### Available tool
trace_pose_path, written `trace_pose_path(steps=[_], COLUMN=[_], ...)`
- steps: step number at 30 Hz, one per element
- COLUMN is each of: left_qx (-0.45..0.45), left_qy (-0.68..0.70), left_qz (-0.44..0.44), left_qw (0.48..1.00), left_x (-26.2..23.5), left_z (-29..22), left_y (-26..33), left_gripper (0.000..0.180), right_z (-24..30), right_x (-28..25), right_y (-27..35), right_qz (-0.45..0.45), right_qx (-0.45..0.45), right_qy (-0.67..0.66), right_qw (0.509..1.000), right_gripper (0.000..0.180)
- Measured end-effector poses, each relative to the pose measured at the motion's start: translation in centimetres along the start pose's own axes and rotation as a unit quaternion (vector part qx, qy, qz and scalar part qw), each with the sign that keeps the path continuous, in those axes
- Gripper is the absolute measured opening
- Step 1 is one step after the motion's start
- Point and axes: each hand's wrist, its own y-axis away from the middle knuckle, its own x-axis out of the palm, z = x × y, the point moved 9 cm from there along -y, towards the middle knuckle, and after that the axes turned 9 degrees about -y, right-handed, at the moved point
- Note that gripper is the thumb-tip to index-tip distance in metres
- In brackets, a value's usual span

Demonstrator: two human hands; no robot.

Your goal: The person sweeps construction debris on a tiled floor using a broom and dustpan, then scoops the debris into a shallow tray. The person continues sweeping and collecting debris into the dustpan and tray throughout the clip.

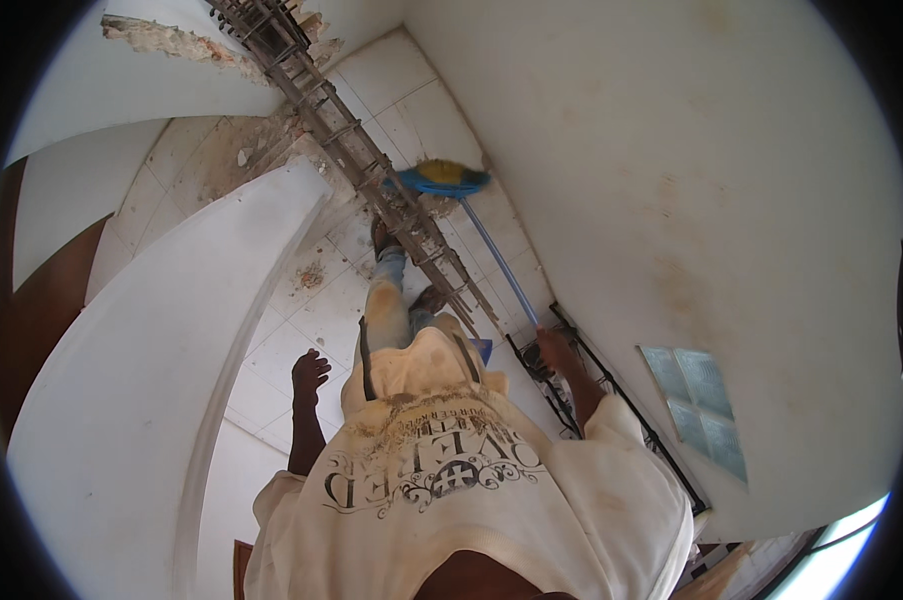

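My right hand (554,352) is closed round the upper end of a broom's long blue handle (498,258). The handle slants away to the blue broom head (437,180), whose bristles are yellow and dark. That head is at the tiled floor near the right wall, and its left end meets the line of a long rusty rebar cage (363,160). On the other side of my body, my left hand (311,370) hangs in the air beside a white partition wall. Its fingers are loosely bent and apart, with nothing visible in them.
The rebar cage crosses in front of my feet. Broken masonry (186,45) and rubble (306,150) lie at the far left, with crumbs of debris (309,275) on the tiles. A black metal frame (611,385) stands along the right wall, below a glass-block window (695,405).
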Motion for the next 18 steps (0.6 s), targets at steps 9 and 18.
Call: trace_pose_path(steps=[9,18], left_qx=[0.083,0.054], left_qy=[0.034,0.039], left_qz=[0.023,-0.088], left_qw=[0.996,0.994], left_x=[2.2,-1.8], left_z=[-3.2,-1.5], left_y=[-0.8,3.2], left_gripper=[0.028,0.034], right_z=[21.7,31.8], right_x=[-7.3,1.1], right_y=[-3.4,-9.5], right_qz=[-0.164,-0.158], right_qx=[-0.286,-0.348], right_qy=[0.171,0.275], right_qw=[0.928,0.882], right_gripper=[0.05,0.046])
